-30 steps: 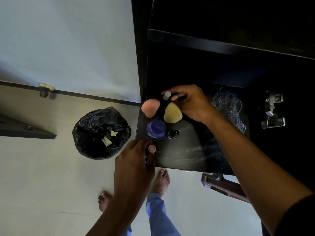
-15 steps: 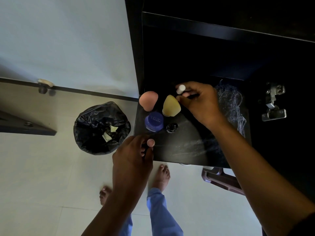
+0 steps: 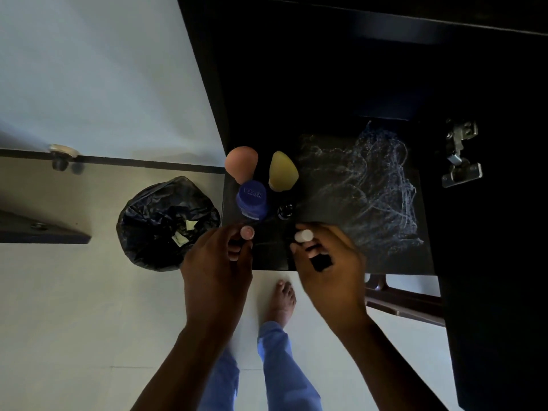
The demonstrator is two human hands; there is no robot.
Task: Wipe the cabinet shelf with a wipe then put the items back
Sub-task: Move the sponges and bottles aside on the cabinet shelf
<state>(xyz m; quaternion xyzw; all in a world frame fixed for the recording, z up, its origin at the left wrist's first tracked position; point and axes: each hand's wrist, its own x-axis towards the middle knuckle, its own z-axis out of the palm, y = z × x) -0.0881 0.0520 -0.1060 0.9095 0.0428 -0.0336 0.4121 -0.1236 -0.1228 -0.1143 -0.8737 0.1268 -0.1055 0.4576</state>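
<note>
The dark cabinet shelf (image 3: 385, 256) carries a pink sponge (image 3: 240, 163), a yellow sponge (image 3: 282, 171), a blue jar (image 3: 252, 200) and a small black bottle (image 3: 285, 210) at its left side. Pale wipe streaks (image 3: 370, 188) cover its middle. My left hand (image 3: 219, 262) is at the shelf's front edge and pinches a thin dark stick with a pink tip (image 3: 247, 232). My right hand (image 3: 329, 268), just to its right, grips a white-capped stick (image 3: 303, 235) and a small black piece (image 3: 321, 261). The two hands are apart.
A black-lined waste bin (image 3: 166, 223) with scraps of paper stands on the floor left of the cabinet. A metal hinge (image 3: 459, 155) sits on the cabinet's right wall. A brown chair frame (image 3: 406, 304) shows below the shelf. My bare foot (image 3: 281, 301) is under the hands.
My right hand has come from beside the yellow sponge to the shelf's front edge, bringing the white-capped stick. My left hand has stayed at the front edge.
</note>
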